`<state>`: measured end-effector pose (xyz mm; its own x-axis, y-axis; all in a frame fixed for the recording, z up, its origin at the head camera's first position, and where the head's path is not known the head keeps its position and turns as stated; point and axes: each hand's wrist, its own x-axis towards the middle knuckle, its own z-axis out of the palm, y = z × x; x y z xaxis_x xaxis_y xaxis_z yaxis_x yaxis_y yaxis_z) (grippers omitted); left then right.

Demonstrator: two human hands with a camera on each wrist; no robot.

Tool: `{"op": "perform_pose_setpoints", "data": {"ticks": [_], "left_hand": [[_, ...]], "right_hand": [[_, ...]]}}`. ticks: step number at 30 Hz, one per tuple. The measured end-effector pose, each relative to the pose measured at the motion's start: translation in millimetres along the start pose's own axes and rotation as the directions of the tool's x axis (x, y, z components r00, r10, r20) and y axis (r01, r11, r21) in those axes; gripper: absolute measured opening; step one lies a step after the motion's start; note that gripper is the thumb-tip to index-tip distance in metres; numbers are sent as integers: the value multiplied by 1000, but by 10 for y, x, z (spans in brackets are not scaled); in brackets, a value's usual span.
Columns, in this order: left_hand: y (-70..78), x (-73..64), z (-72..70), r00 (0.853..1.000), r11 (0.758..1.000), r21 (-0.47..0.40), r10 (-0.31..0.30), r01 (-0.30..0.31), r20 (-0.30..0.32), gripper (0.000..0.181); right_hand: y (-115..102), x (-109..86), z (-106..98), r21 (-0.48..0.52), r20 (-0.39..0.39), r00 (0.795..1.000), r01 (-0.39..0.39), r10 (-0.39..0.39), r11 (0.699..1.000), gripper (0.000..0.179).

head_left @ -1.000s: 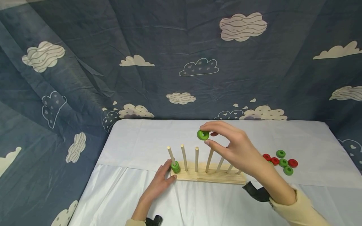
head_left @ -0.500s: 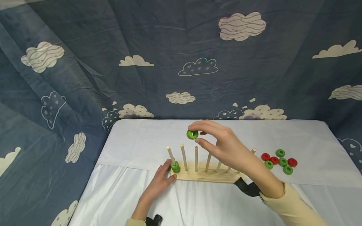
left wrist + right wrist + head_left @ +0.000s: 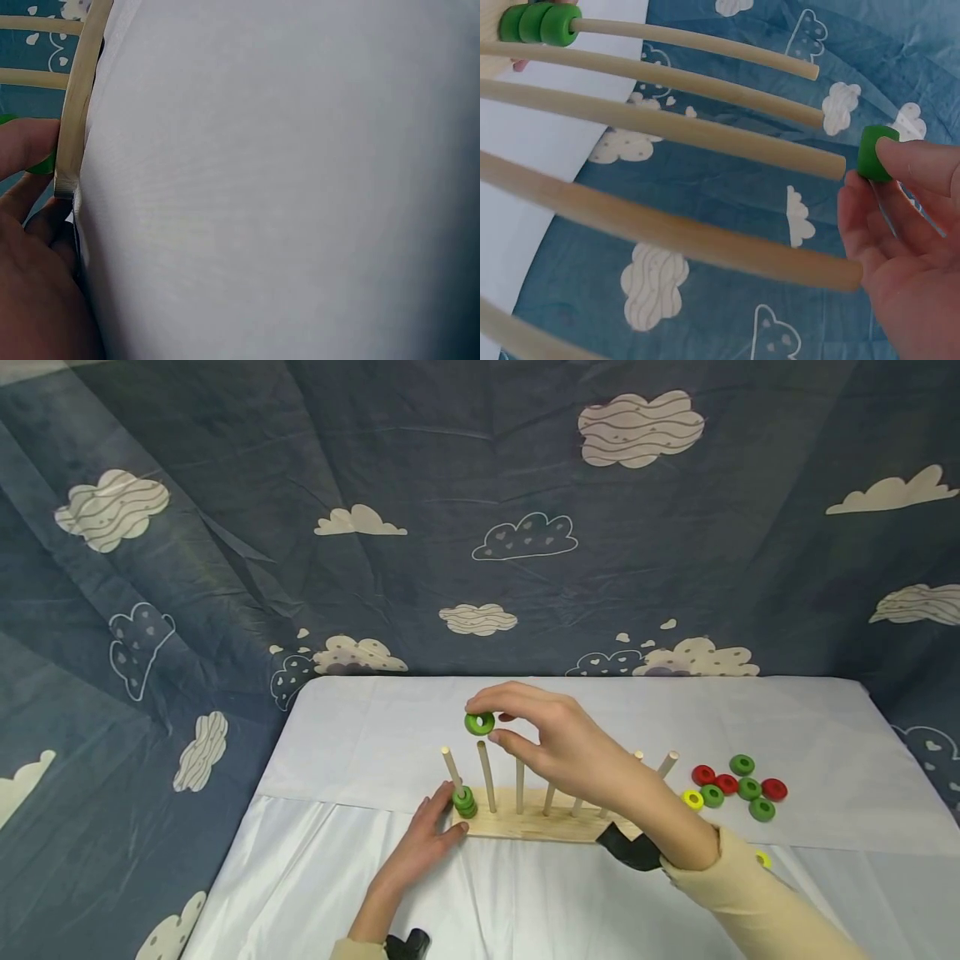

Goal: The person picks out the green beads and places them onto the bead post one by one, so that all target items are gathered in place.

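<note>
- One left hand (image 3: pixel 427 843) grips the left end of a pale wooden peg board (image 3: pixel 525 831), thumb and fingers parted by its width.
- The board's long axis runs left to right, pegs upward; three green rings (image 3: pixel 467 804) sit on its leftmost peg.
- Above the peg tips, the right hand (image 3: pixel 562 743) pinches a thick green ring (image 3: pixel 472 724), digits a ring's width apart, hole roughly aligned with the pegs.
- Rightward lie loose red, green and yellow rings (image 3: pixel 767 791).
</note>
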<state>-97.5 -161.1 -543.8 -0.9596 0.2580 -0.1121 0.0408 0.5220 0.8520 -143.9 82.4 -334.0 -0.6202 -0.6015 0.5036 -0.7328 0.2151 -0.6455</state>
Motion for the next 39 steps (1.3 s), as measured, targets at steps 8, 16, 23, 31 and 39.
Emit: {"op": "perform_pose_setpoints", "data": {"ticks": [8, 16, 23, 31, 39], "left_hand": [[8, -2, -13, 1000, 1000, 7, 4, -4, 4, 67], [-6, -9, -16, 1000, 1000, 3, 7, -7, -1, 66], [-4, -9, -19, 1000, 1000, 5, 22, -22, 0, 66], [8, -24, -17, 1000, 1000, 11, 4, -4, 4, 66], [8, -30, -14, 1000, 1000, 27, 10, -10, -1, 66]], "right_hand": [[7, 78, 95, 52, 24, 1000, 16, -17, 999, 41], [-2, 153, 190, 82, 64, 998, 23, -29, 996, 36], [-32, 204, 228, 49, 121, 992, -49, 42, 998, 35], [-26, 242, 247, -27, 187, 973, -132, 134, 991, 33], [-13, 257, 247, -67, 199, 967, -146, 156, 987, 31]]}}
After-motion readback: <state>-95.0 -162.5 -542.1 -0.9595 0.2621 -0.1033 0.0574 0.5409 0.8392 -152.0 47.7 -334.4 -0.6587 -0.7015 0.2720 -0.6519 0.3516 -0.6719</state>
